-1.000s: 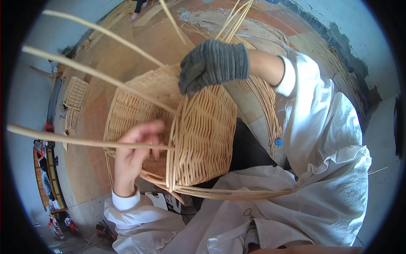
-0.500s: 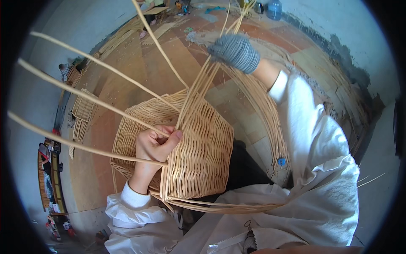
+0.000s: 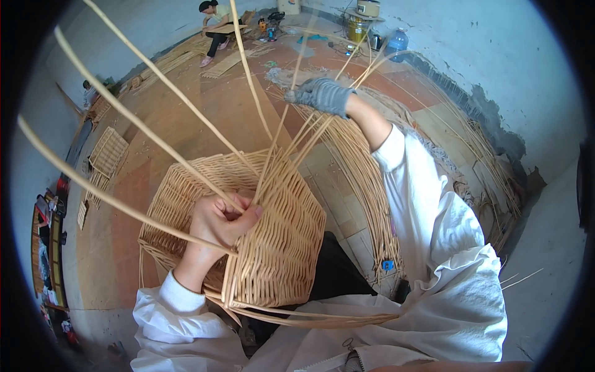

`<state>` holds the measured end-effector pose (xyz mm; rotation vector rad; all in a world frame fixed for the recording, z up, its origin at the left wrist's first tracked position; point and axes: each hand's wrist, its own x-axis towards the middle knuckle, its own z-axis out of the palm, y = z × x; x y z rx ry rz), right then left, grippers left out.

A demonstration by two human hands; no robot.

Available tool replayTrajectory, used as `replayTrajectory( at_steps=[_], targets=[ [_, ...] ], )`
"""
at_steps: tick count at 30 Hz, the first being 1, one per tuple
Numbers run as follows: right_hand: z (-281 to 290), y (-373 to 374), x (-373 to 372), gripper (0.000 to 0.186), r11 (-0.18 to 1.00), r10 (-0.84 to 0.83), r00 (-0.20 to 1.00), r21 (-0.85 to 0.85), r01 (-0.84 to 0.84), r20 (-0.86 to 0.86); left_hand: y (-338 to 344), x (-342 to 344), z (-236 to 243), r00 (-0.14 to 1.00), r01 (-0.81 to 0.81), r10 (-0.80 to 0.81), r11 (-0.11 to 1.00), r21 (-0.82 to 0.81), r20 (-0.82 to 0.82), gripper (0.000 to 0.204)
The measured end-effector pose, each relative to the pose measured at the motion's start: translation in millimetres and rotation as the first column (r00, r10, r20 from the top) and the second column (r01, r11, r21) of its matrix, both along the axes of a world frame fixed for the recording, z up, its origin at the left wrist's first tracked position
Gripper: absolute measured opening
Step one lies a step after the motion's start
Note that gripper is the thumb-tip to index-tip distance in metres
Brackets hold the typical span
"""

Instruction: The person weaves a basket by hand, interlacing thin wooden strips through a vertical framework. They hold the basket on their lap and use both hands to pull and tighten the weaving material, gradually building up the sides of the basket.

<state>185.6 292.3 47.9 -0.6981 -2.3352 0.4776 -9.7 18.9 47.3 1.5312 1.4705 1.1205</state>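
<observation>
I am looking down at a half-woven wicker basket (image 3: 248,229) lying on its side across the lap, at about 7 o'clock from the middle of the view. Its walls are already woven tight, so much of the weaving looks done, but long loose canes (image 3: 155,139) are sticking out of the rim toward 11 and 12 o'clock, unworked. By my reading the border is what remains. The bare left hand (image 3: 220,220) is curling shut against the basket's rim, pinching the base of a bundle of canes. The gloved right hand (image 3: 322,96), out at 1 o'clock, is closing around the far part of that bundle, stretching it taut. A second person (image 3: 214,25) is sitting on the floor (image 3: 198,124) at 11 o'clock.
</observation>
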Motion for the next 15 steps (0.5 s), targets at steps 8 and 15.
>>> replayTrajectory(
  at_steps=[8, 15],
  targets=[
    [127, -110, -65, 0.048, 0.778, 0.610, 0.708, 0.101, -0.620, -0.355, 10, -13, 2, 0.995, 0.080, -0.077, 0.996, -0.050, 0.065, 0.011],
    [124, -158, -81, 0.068, 0.699, 0.563, 0.805, 0.628, -0.342, -0.187, 4, -24, -10, 0.994, 0.037, -0.033, 0.999, -0.035, 0.104, 0.010]
  ],
)
